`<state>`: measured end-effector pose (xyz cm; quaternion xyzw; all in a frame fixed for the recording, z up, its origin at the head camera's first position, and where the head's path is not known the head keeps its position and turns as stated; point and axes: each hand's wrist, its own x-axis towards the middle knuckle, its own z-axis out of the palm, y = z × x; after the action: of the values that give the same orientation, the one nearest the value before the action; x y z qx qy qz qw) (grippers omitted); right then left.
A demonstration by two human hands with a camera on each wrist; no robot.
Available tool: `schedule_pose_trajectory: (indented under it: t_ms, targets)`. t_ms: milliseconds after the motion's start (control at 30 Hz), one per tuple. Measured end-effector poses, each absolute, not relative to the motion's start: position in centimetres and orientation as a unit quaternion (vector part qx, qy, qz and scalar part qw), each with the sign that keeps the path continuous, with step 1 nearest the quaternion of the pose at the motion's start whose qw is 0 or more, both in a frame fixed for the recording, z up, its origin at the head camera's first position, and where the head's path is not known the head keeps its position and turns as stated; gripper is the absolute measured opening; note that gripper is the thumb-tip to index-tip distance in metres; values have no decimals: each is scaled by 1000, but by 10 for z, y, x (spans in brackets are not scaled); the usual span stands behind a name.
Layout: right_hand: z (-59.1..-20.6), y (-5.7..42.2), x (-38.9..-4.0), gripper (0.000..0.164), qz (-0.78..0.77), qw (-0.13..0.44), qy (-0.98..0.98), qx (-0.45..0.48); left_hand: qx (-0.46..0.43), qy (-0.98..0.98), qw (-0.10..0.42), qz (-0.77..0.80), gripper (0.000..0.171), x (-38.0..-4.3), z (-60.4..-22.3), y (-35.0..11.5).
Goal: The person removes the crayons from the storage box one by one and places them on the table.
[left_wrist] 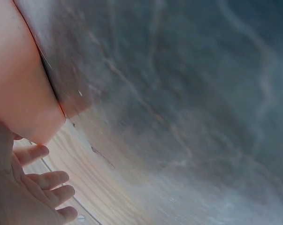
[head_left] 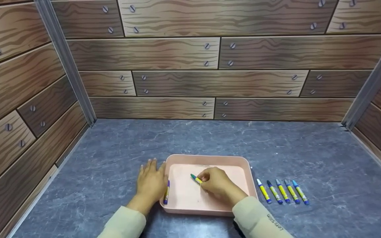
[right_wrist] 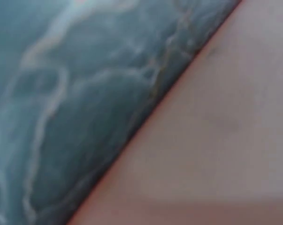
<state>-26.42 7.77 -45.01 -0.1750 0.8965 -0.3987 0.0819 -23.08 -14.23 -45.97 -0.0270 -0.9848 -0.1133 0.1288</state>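
A shallow pink tray point(head_left: 210, 159) lies on the table. Over its floor my right hand point(head_left: 217, 182) pinches a green-tipped crayon point(head_left: 195, 179) with a yellow wrapper, between thumb and fingers. A purple crayon point(head_left: 166, 195) lies in the tray along the left wall. Against that left side rests my left hand point(head_left: 150, 181), its fingers extended. In the left wrist view, the left hand's fingers point(left_wrist: 54, 180) stretch out beside the tray's outer wall point(left_wrist: 24, 89). The right wrist view has only the tray wall point(right_wrist: 207, 140) and tabletop, with the right hand out of sight.
Right of the tray, several crayons point(head_left: 282, 191) with yellow wrappers lie side by side on the grey marbled tabletop point(head_left: 184, 137). Wood-patterned panels point(head_left: 177, 82) enclose the back and both sides, with grey metal posts point(head_left: 69, 62) at the corners.
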Motion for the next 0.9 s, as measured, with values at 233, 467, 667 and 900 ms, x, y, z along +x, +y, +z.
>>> schedule_pose_trajectory:
  t_ms: [233,467,667,900]
  targets:
    - [-441,87,-263,29,-504,128,845,-125,-29,-984,133,-111,43,-231,-459,-142]
    - [-429,104,-267,29,-511,95,846,-118,-27,-985,129,-110,44,-232,-460,-142]
    - [-417,131,-272,28,-527,78,842,-87,-27,-985,126,-113,43,-231,-460,-142]
    - [-406,176,-274,30,-532,60,843,-51,-27,-984,136,-110,44,-231,-460,-143]
